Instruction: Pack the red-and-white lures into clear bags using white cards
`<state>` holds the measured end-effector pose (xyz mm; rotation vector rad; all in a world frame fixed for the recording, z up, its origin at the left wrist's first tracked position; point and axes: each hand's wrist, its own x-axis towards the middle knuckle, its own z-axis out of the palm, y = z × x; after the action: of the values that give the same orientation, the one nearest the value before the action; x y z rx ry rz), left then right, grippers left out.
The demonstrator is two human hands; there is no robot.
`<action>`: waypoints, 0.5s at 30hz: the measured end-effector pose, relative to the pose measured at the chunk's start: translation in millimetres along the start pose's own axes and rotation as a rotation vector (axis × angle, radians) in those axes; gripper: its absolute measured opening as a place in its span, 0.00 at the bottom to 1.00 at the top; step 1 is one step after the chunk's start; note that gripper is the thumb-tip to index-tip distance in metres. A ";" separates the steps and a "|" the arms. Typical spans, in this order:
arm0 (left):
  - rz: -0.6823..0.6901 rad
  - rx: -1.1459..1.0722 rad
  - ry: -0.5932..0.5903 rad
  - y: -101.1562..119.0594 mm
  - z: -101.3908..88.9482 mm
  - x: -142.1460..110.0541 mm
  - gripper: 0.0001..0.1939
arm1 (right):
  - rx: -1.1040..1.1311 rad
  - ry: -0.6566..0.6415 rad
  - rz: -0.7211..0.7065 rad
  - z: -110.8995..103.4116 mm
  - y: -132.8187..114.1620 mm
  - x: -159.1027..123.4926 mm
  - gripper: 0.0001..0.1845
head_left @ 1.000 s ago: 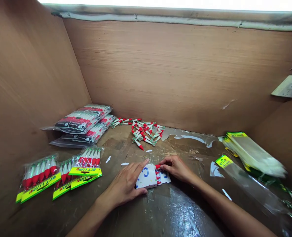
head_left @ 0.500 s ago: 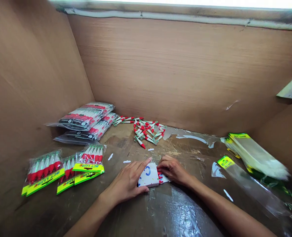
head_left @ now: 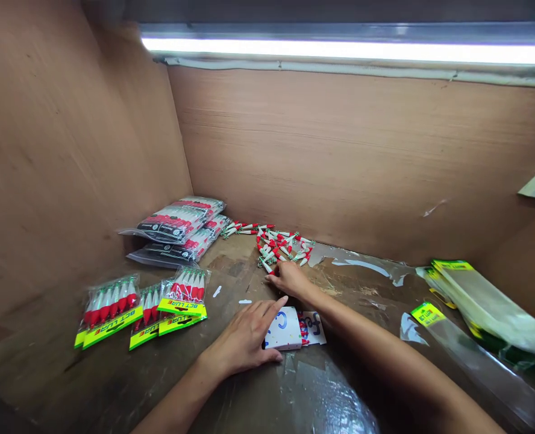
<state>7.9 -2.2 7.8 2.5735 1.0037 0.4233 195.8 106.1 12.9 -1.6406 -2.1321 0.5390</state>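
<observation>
My left hand [head_left: 249, 334] rests on the worktop, its thumb and forefinger gripping the left end of a small white paper box [head_left: 287, 328] with blue lettering. Red lure heads [head_left: 302, 330] poke from the box's open right end, lying on a lettered flap [head_left: 315, 327]. Farther back, my right hand [head_left: 289, 278] has its fingertips closed at the near edge of a pile of red-and-white fishing lures [head_left: 274, 244] with green-white hooks. A lure [head_left: 266, 266] meets those fingertips, its red end partly hidden by them.
Filled lure packets [head_left: 114, 307] with yellow headers lie at left, before stacked bulk bags [head_left: 175, 223]. At right are a flat clear bag [head_left: 470, 346] with a yellow header and a pile of similar bags [head_left: 488, 295]. Wooden walls [head_left: 340, 150] enclose the worktop.
My right hand has left the box's open end and moved back to the lure pile. My left hand still holds the box. The camera view has shifted, showing the lamp above.
</observation>
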 end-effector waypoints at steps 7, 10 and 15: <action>-0.016 0.002 -0.018 -0.7 2.4 -3.1 0.58 | 0.283 0.086 0.028 3.7 -9.8 24.7 0.13; -0.024 -0.010 -0.018 -0.1 1.4 -3.9 0.58 | 0.513 0.044 0.002 -11.4 -2.3 18.3 0.22; -0.026 -0.031 -0.026 -0.3 -0.2 -4.4 0.56 | 1.013 -0.085 -0.021 -42.2 23.5 -24.0 0.25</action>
<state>4.5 -5.0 7.2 2.5294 1.0127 0.3942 242.9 91.1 34.6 -1.0009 -1.4631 1.3973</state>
